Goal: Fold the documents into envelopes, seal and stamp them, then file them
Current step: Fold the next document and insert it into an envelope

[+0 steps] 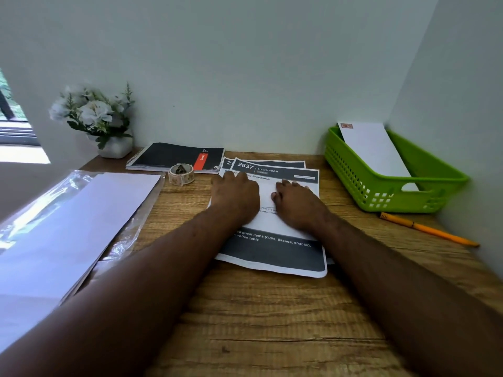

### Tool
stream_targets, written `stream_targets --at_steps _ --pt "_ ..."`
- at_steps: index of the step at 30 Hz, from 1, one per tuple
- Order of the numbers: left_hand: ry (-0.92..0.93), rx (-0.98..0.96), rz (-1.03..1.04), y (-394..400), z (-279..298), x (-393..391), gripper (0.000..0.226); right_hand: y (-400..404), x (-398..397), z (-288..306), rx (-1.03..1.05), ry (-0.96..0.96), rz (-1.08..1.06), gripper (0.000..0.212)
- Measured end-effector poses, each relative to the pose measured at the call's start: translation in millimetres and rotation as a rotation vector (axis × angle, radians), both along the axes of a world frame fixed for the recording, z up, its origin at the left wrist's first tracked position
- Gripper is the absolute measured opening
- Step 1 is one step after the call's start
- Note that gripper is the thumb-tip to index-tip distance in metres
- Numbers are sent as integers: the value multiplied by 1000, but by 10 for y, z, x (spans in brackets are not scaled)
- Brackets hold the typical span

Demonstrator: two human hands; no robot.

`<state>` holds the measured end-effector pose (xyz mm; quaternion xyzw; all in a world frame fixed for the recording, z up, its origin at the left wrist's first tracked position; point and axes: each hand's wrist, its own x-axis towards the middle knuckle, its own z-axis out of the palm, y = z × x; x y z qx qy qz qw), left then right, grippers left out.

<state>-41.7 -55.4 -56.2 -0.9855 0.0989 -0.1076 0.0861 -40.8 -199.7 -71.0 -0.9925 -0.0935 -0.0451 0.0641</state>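
Head view: top document (275, 248) lies at the middle of the desk (258, 322), white paper with dark header band reading "2637 LIVING ROOM" and a dark band along its near edge. Its near part looks folded up over the middle, blank white side showing. A second document (227, 162) sticks out underneath at the far left; two sheets visible, maybe more hidden. Left hand (235, 195) flat on the paper, fingers spread, pressing, gripping nothing. Right hand (296, 205) palm down on the paper too, fingers slightly bent, holding nothing. One green basket (381, 197) at the far right corner with one stamped envelope (373, 151) leaning inside. One stamp roll (181, 174) near the far edge, touching one black notebook (174, 156). One envelope pack (68, 227) in clear wrap at the left edge. One orange pencil (427, 228) by the right edge. One flower pot (115, 146) at the far left corner.
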Motion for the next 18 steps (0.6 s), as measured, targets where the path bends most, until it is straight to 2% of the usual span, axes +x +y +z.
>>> stream_targets --at_steps 4,8,11,13,15,18 --pt "-21 111 104 195 41 -22 41 -14 9 -9 -3 13 0 47" --pt "-7 90 104 234 35 -42 41 -22 12 -5 6 29 12 48" --pt "23 -29 115 328 104 -37 40 -38 -17 -9 2 19 23 51" --pt "12 -168 147 487 205 2 36 -42 -37 18 1 -63 76 52" --pt "-52 -278 207 747 323 55 32 3 -73 87 11 -155 210 51" --pt "-108 -381 330 1249 462 82 27 146 -159 164 88 -109 422 51"
